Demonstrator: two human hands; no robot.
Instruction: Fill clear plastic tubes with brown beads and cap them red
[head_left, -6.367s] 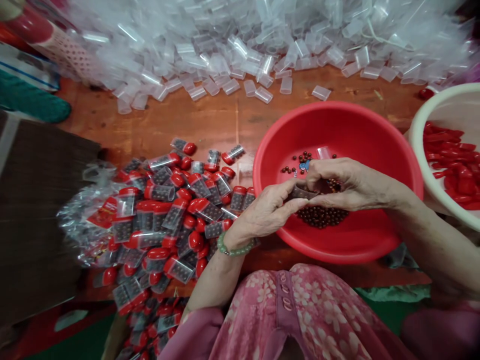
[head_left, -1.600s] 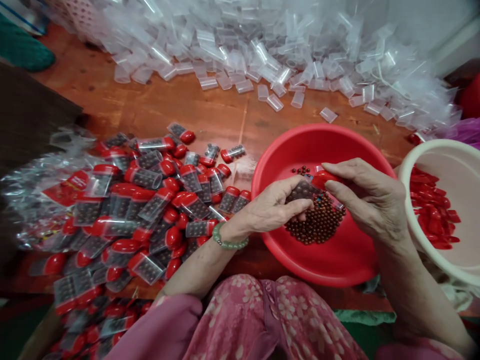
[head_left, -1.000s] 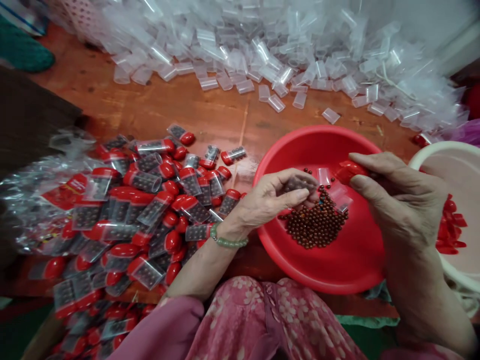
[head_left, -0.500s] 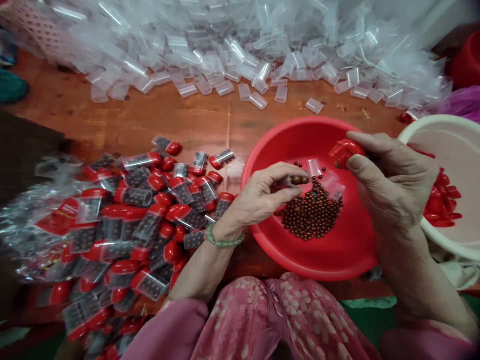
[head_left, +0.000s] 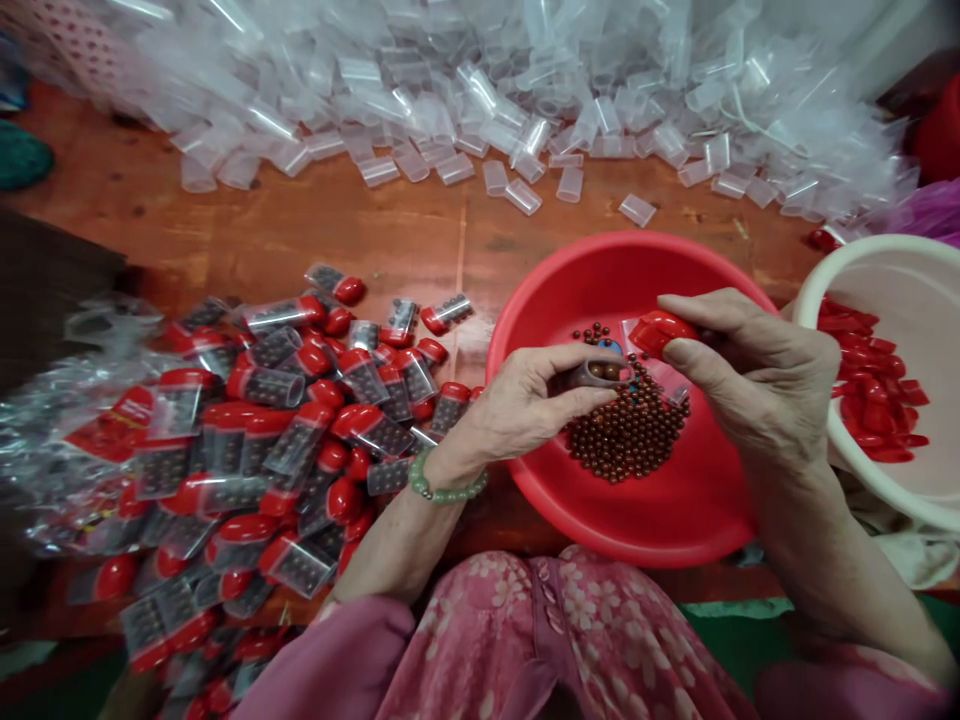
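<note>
Over a red basin (head_left: 712,525), my left hand (head_left: 517,405) is closed around a clear plastic tube (head_left: 600,372) with brown beads inside; its open end points right. Between thumb and fingers, my right hand (head_left: 757,385) pinches a red plastic cap (head_left: 660,330) just right of the tube, apart from it. Below both hands, loose brown beads (head_left: 626,440) lie heaped in the basin, with a few clear tube pieces partly hidden by the right hand. A green bead bracelet circles my left wrist.
Capped bead-filled tubes (head_left: 292,430) are piled at left beside crinkled clear plastic bags (head_left: 52,430). Clear tubes (head_left: 487,110) form a large heap along the back. A white tub (head_left: 814,290) of red caps (head_left: 874,390) stands at right. A dark box edge (head_left: 52,290) is at far left.
My right hand took a red cap from near the basin's middle, drew it right, and has now brought it back left toward the tube. The left hand has tilted the tube's opening rightward.
</note>
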